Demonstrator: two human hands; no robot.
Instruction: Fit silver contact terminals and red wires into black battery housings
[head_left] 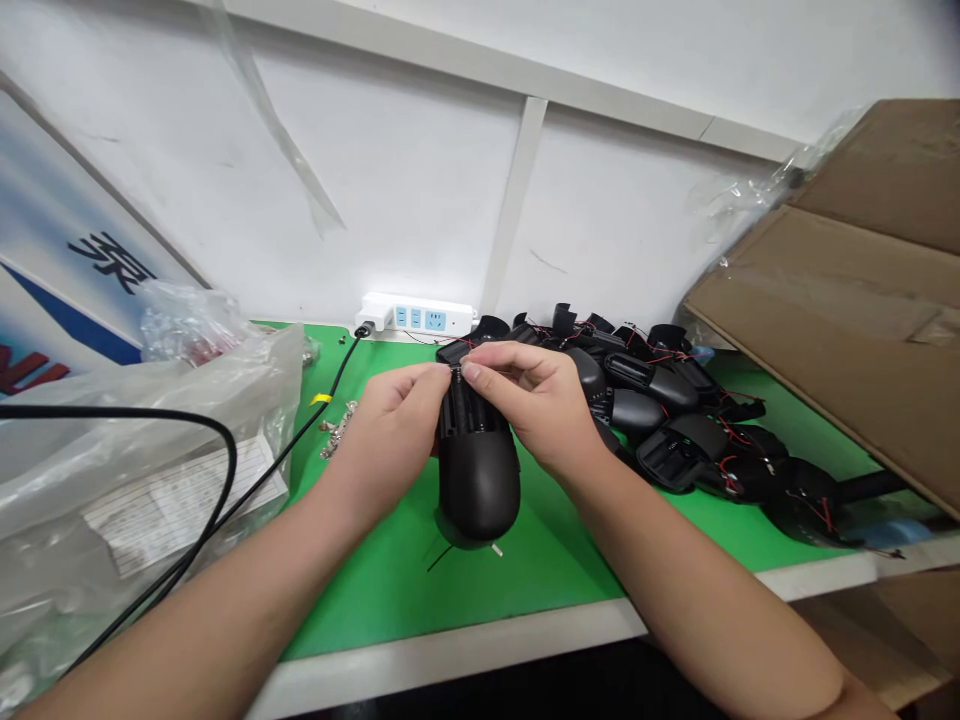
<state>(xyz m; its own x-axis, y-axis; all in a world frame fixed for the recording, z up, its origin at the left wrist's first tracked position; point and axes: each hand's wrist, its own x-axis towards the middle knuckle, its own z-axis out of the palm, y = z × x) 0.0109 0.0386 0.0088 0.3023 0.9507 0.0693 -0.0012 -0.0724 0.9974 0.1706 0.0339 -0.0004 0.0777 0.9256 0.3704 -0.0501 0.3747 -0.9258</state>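
Observation:
A black plastic housing with a rounded near end is held just above the green tabletop; slots like a battery compartment show in its upper face. My left hand is closed around its left side, thumb at the far end of the slots. With finger and thumb pinched, my right hand meets the left thumb there; a small metallic bit shows between the tips, too small to name. A thin dark wire and a pale tip stick out below the housing. Small shiny metal pieces lie left of my left hand.
Several similar black housings with red wires are piled at the right. A white power strip sits against the wall. Plastic bags and a black cable occupy the left. A cardboard box leans in from the right.

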